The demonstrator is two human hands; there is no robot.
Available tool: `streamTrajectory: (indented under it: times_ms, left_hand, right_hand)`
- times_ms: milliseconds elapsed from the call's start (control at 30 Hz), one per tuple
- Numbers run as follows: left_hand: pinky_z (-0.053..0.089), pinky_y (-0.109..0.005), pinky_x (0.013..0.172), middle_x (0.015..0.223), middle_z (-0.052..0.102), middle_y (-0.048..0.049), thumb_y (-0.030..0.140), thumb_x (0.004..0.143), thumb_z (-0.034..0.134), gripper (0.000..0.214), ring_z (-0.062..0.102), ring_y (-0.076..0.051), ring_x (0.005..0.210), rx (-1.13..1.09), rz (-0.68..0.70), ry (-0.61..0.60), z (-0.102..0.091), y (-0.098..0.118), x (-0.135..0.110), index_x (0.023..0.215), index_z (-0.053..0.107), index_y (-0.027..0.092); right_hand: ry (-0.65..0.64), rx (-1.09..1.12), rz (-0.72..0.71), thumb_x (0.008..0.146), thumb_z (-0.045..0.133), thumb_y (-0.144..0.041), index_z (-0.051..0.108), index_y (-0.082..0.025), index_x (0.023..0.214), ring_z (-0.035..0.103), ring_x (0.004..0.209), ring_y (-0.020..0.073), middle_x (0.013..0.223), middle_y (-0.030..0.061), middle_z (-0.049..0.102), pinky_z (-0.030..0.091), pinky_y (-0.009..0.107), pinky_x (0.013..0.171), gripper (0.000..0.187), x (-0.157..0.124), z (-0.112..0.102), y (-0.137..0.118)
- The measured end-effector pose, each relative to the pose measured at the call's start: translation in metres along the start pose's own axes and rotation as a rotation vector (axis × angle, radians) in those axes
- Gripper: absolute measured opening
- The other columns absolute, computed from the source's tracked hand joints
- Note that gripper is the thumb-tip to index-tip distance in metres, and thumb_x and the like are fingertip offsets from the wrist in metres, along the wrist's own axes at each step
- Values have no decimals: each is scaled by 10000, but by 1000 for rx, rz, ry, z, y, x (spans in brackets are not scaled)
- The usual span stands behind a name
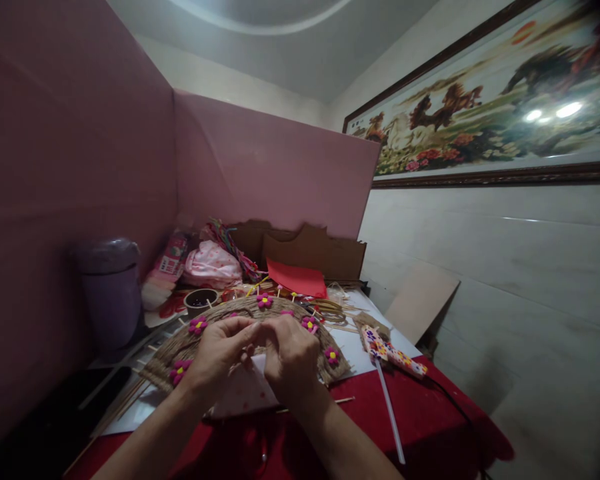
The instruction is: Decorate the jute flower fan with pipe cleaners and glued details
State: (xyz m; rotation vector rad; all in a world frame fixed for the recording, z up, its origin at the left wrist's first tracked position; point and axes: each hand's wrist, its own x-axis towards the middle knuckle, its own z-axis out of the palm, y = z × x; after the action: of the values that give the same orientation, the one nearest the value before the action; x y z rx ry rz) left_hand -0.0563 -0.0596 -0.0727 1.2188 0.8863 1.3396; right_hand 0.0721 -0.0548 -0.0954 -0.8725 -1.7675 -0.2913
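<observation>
My left hand (225, 350) and my right hand (291, 357) meet in the middle, fingertips pinched together. Whatever lies between them is too small or hidden to name. Just beyond them spreads a twine-wrapped fan-shaped arch (170, 347), decorated with magenta flowers (265, 301) that have yellow centres. Thin stick ends poke out around its rim. Beneath my hands is a white cloth with reddish spots (237, 393), partly covered by them. To the right, a glue gun with a flower-patterned cover (393, 353) rests on the table, a long translucent glue stick (390, 413) beside it.
A purple bin (109, 300) stands at the left. Behind the arch are a dark cup (201, 300), red paper (297, 277), a pink-spotted bundle (213, 263) and torn cardboard (315, 250). A black cord (455, 403) runs over the red tablecloth (360, 433). Pink panels enclose the back and left.
</observation>
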Motion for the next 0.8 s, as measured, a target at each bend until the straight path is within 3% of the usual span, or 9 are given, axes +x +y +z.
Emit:
streamTrajectory:
  times_ms: [333, 800]
  left_hand:
    - [384, -188, 392, 557, 570, 4, 364, 657, 710, 252, 463, -75, 441, 58, 10, 0, -3, -6, 5, 637, 653, 120]
    - [431, -208, 405, 617, 592, 0, 336, 728, 657, 225, 489, -76, 444, 38, 101, -133, -3, -2, 3, 706, 654, 113]
  right_hand:
    - [-37, -3, -7, 807, 426, -107, 551, -172, 768, 513, 676, 173, 721, 41, 583, 328, 280, 611, 146, 1, -1, 1]
    - [3, 105, 87, 842, 436, -126, 539, -167, 808, 518, 663, 162, 732, 39, 576, 344, 266, 596, 117, 3, -3, 2]
